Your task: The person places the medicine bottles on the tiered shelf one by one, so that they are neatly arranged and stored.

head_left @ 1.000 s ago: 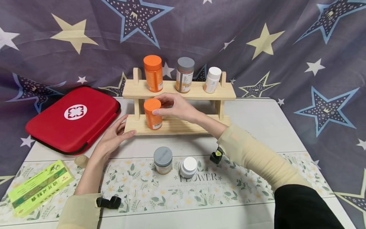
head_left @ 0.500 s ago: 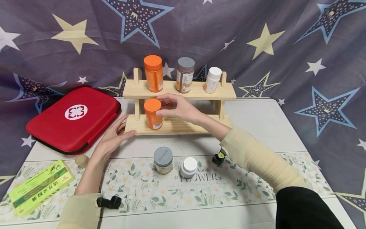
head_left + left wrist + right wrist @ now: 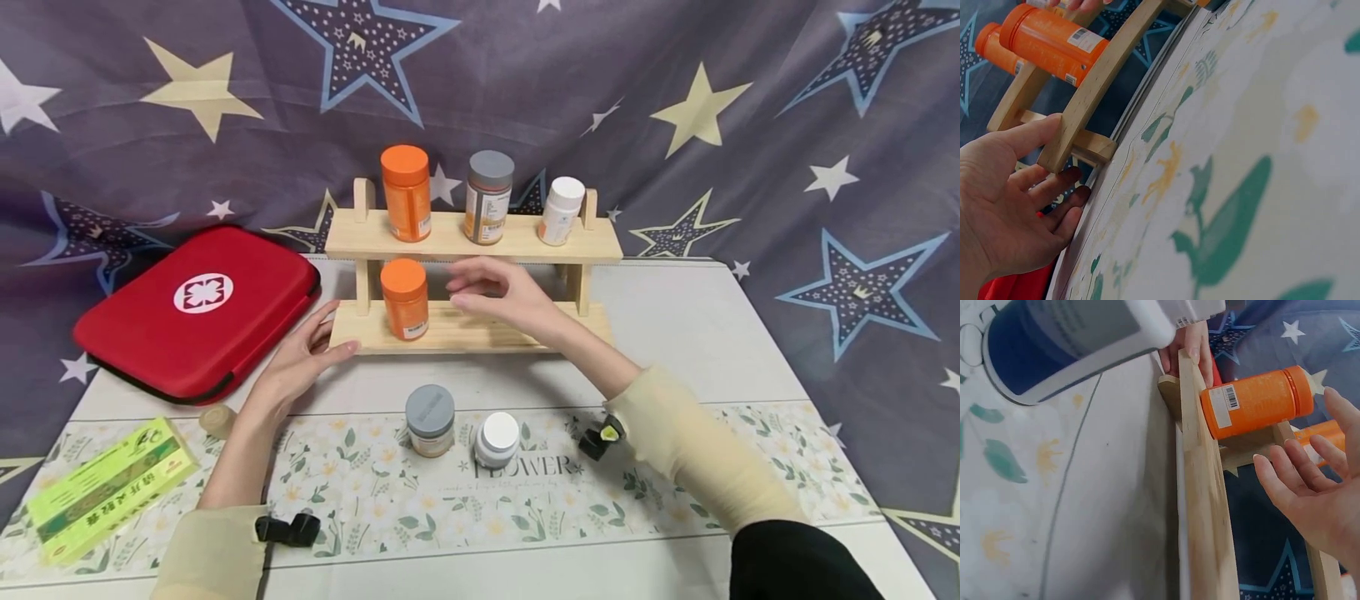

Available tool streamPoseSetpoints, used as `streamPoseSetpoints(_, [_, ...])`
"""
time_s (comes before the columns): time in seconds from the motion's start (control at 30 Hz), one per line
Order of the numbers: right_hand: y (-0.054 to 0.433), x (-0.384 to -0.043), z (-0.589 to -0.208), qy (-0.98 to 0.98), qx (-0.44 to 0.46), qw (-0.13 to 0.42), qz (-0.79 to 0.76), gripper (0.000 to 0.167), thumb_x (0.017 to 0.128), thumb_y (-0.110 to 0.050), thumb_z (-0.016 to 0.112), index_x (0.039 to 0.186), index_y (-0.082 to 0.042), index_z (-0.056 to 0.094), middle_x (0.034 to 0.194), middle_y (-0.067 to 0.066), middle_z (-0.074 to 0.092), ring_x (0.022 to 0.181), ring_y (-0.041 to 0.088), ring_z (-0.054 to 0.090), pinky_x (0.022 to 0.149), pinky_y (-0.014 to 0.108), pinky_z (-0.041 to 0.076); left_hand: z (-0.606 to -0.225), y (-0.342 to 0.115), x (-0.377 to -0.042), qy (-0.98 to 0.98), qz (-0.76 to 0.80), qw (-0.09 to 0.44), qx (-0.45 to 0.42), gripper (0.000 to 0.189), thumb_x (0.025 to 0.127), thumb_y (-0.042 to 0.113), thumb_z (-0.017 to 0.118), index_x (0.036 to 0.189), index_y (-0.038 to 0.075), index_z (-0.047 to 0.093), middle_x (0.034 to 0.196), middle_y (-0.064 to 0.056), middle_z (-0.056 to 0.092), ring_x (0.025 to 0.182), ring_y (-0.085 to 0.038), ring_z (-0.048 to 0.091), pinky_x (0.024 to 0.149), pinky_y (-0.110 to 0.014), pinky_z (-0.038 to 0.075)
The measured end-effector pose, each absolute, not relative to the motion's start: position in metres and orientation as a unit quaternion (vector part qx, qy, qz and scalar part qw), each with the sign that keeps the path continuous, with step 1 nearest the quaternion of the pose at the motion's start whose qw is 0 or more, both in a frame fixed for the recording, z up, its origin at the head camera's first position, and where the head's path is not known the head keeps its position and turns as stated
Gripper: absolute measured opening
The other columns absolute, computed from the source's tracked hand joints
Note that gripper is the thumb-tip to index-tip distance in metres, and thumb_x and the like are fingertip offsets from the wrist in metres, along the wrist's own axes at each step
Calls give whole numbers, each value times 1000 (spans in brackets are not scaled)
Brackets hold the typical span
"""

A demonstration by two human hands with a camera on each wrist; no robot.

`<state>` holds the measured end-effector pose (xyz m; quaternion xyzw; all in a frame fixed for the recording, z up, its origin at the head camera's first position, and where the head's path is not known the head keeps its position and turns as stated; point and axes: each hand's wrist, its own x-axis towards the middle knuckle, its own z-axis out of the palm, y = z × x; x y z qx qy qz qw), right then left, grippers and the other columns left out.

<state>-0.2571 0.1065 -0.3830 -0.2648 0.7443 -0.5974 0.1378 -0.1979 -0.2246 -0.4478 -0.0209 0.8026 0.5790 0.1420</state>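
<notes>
A two-tier wooden rack (image 3: 480, 333) stands at the back of the table. An orange bottle with an orange lid (image 3: 406, 302) stands upright on the left of its lower shelf. My left hand (image 3: 300, 357) grips the left end of that shelf; in the left wrist view the thumb presses the board's end and the fingers curl behind it. To the right of the orange bottle, my right hand (image 3: 510, 298) is held over the lower shelf with relaxed fingers and nothing in them. A gap shows between fingertips and bottle.
The upper shelf bears another orange bottle (image 3: 407, 196), a grey-lidded bottle (image 3: 489, 200) and a small white bottle (image 3: 561, 212). In front stand a grey-lidded jar (image 3: 430, 423) and a white bottle (image 3: 497, 442). A red case (image 3: 195, 317) and green box (image 3: 112, 492) lie left.
My right hand has let go of the orange bottle and moved away to the right. The bottle stays on the lower shelf. My left hand keeps its place on the rack.
</notes>
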Motion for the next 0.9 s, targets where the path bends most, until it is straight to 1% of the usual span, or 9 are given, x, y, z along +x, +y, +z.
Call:
streamPoseSetpoints(0.13, [117,-250,-388,741,-259,129,-606,43,95,-13,73,136,-8,64,127,19,70,111,22,69,96,35,59,-448,-223,-198,805,576,144,-20,95,98,34,70,168,21,7,170,-15,27,156,-34,30,126,-54,28])
streamPoseSetpoints(0.27, [128,-243,-394,746,-273,117,-596,39,95,-12,72,133,-6,66,128,23,69,111,22,69,99,33,57,-448,-223,-199,806,573,146,-21,95,98,34,70,168,21,7,170,-15,27,155,-34,30,125,-52,29])
streamPoseSetpoints(0.4, [136,-235,-398,742,-293,119,-590,37,96,-11,71,132,-3,66,127,19,70,114,23,69,103,38,55,-448,-223,-199,807,572,147,-22,94,98,33,70,168,22,7,170,-14,27,155,-33,30,125,-52,29])
streamPoseSetpoints(0.53, [141,-225,-402,728,-309,143,-596,38,96,-10,71,132,-3,65,128,15,70,118,29,68,106,44,54,-447,-223,-199,805,574,146,-20,94,98,31,70,168,23,7,170,-15,27,156,-34,29,125,-53,28])
streamPoseSetpoints(0.67, [145,-215,-407,709,-321,174,-603,39,95,-8,71,133,-1,64,131,21,68,121,35,68,106,47,54,-447,-224,-199,805,576,145,-20,94,98,31,70,168,23,8,170,-15,27,156,-34,30,125,-53,28])
streamPoseSetpoints(0.8, [147,-208,-414,694,-344,196,-602,40,94,-6,71,132,4,62,134,31,63,123,34,67,109,48,52,-448,-224,-198,804,576,146,-22,94,98,33,71,168,24,8,170,-13,28,156,-32,30,125,-51,28])
streamPoseSetpoints(0.9, [150,-204,-416,679,-365,214,-600,41,94,-4,70,133,7,61,134,36,59,123,35,66,107,52,52,-448,-225,-198,803,577,146,-23,94,98,34,71,168,23,8,170,-13,28,156,-31,30,125,-49,29])
